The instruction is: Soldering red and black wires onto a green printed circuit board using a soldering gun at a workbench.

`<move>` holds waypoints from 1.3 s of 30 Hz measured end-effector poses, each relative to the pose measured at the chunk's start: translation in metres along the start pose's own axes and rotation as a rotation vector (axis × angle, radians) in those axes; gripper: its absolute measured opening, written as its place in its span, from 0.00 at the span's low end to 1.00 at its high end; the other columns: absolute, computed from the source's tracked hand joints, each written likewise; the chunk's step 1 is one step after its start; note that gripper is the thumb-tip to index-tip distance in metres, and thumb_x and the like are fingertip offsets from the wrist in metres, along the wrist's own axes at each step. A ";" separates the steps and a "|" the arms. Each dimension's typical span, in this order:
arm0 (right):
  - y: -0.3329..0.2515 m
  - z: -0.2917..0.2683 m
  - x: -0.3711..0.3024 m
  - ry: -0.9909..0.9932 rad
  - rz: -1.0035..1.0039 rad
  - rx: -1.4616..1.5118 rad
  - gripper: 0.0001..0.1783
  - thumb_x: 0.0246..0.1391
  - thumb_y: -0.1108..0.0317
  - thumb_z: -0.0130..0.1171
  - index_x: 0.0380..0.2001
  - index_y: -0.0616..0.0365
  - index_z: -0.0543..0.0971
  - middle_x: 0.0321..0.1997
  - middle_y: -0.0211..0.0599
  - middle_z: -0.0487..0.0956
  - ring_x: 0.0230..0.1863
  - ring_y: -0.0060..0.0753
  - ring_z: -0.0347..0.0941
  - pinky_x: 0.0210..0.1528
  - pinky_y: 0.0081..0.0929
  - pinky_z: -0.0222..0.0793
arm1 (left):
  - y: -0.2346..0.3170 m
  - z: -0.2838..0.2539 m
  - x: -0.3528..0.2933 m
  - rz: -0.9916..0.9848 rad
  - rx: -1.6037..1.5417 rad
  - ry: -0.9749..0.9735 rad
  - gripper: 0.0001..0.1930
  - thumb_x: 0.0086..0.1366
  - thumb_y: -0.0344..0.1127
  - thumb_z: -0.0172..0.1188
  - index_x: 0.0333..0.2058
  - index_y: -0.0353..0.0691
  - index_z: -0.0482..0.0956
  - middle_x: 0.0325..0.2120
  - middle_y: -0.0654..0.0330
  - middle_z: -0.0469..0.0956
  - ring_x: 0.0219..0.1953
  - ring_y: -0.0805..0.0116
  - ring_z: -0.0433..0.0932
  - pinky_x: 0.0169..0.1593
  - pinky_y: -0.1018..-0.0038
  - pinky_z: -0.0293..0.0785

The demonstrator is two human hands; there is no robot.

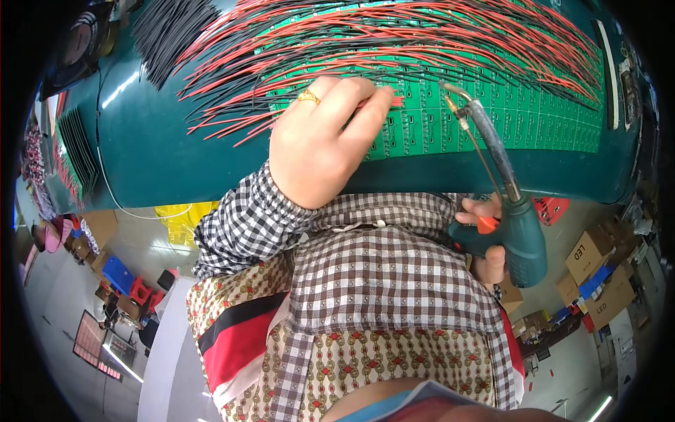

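One bundle of black wires (172, 42), upper left; my left hand (320, 144), fingers curled closed about red wires (396, 103), over green circuit boards (492, 130); my right hand (484, 209), fingers wrapped around a green soldering gun (525, 246), tip above the boards.

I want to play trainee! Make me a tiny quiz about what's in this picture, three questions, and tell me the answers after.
1. Which hand holds the green soldering gun?
A) left
B) right
C) neither

2. True or false: the green circuit boards lie on top of the red and black wires.

3. Fill in the blank: the left hand wears a ring coloured ____.

Key:
1. B, the right hand.
2. False; the wires lie over the boards.
3. Gold.
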State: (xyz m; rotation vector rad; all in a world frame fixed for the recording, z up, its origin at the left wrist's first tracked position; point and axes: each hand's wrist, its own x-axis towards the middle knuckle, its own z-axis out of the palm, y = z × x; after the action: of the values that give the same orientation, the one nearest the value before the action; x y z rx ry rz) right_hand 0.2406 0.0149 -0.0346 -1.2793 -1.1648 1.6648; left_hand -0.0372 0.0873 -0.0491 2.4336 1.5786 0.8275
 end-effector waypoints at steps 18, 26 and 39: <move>0.006 -0.007 0.003 -0.191 -0.120 0.057 0.24 0.56 0.63 0.58 0.51 0.66 0.66 0.47 0.43 0.72 0.51 0.39 0.72 0.56 0.38 0.67 | -0.005 0.006 -0.005 0.051 -0.030 0.037 0.16 0.46 0.28 0.59 0.38 0.37 0.78 0.32 0.61 0.74 0.32 0.65 0.74 0.32 0.74 0.74; 0.001 0.009 0.006 -0.059 -0.053 0.135 0.22 0.52 0.64 0.64 0.44 0.67 0.71 0.41 0.43 0.74 0.45 0.37 0.73 0.52 0.39 0.71 | -0.004 0.007 -0.005 0.062 -0.023 0.027 0.15 0.47 0.27 0.59 0.37 0.37 0.78 0.32 0.61 0.73 0.32 0.65 0.74 0.33 0.74 0.74; -0.001 0.012 -0.001 0.002 0.059 -0.056 0.45 0.50 0.45 0.61 0.55 0.77 0.60 0.39 0.40 0.71 0.43 0.36 0.70 0.51 0.41 0.71 | -0.004 0.007 -0.003 0.080 -0.025 0.042 0.15 0.45 0.26 0.60 0.36 0.35 0.78 0.30 0.60 0.72 0.31 0.65 0.74 0.31 0.75 0.73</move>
State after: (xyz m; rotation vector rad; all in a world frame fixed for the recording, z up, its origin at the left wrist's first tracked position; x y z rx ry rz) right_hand 0.2296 0.0116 -0.0317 -1.3617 -1.1898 1.6835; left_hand -0.0381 0.0880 -0.0572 2.4926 1.4835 0.9112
